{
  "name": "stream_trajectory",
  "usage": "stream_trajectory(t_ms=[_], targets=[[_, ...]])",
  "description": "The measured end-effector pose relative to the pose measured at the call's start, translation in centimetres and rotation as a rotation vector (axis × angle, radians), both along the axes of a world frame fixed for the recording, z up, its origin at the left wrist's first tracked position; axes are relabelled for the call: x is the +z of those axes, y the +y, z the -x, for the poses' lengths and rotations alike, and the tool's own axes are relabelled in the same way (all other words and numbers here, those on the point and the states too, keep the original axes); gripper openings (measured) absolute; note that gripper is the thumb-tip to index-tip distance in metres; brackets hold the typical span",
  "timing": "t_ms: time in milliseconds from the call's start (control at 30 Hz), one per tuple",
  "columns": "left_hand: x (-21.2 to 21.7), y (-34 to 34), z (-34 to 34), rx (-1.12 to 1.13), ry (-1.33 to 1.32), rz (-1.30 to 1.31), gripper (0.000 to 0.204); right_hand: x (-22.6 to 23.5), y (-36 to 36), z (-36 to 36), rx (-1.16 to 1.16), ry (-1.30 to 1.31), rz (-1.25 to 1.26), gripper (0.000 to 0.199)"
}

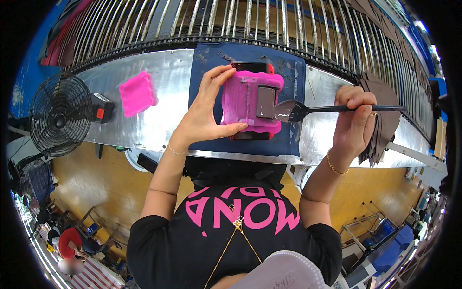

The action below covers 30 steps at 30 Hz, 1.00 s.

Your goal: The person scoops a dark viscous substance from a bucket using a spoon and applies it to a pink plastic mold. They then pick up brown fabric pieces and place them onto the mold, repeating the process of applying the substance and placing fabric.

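Observation:
My left hand (pixel 206 108) grips a pink rectangular holder (pixel 242 101) by its left edge, thumb below and fingers on top. A small brown-grey piece (pixel 265 102) sits in the holder's right side. My right hand (pixel 355 118) holds a black brush (pixel 308 111) by its long handle. The brush's wet bristles touch the right edge of the brown-grey piece. Both are held above a dark blue mat (pixel 207 91) on a shiny metal bench (pixel 166 72).
A second pink holder (pixel 137 94) lies on the bench to the left. A black fan (pixel 60 114) stands at the far left. A stack of dark brown pieces (pixel 382 120) hangs at the right. A rack of metal rods (pixel 250 21) runs behind the bench.

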<state>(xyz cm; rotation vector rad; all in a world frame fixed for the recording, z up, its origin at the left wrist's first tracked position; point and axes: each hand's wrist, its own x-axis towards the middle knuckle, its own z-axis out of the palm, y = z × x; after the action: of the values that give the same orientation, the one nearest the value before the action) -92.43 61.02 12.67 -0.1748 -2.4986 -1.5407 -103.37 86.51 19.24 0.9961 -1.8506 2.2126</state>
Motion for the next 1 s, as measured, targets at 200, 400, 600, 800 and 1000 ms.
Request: stream_trajectory(t_ms=[200,400,600,800,1000], targets=[[0.4,0.2,0.3,-0.025,-0.008,0.029,0.098,-4.5,0.6,-1.2,0.034,-0.416,0.442,0.028],[0.6,0.2,0.1,-0.009,-0.019,0.011,0.097,-6.9,-1.2,-3.5,0.059,-0.616,0.698,0.023],[1.4,0.3,0.3,0.007,-0.026,0.044,0.094,-7.3,-4.8,-6.1,-0.011,-0.634,0.837,0.022],[1.4,0.2,0.1,0.014,-0.038,0.038,0.093,-7.5,-5.6,-6.3,-0.071,-0.669,0.856,0.024],[1.5,0.3,0.1,0.010,-0.039,0.029,0.093,-7.7,-5.8,-6.5,-0.120,-0.633,0.779,0.025]])
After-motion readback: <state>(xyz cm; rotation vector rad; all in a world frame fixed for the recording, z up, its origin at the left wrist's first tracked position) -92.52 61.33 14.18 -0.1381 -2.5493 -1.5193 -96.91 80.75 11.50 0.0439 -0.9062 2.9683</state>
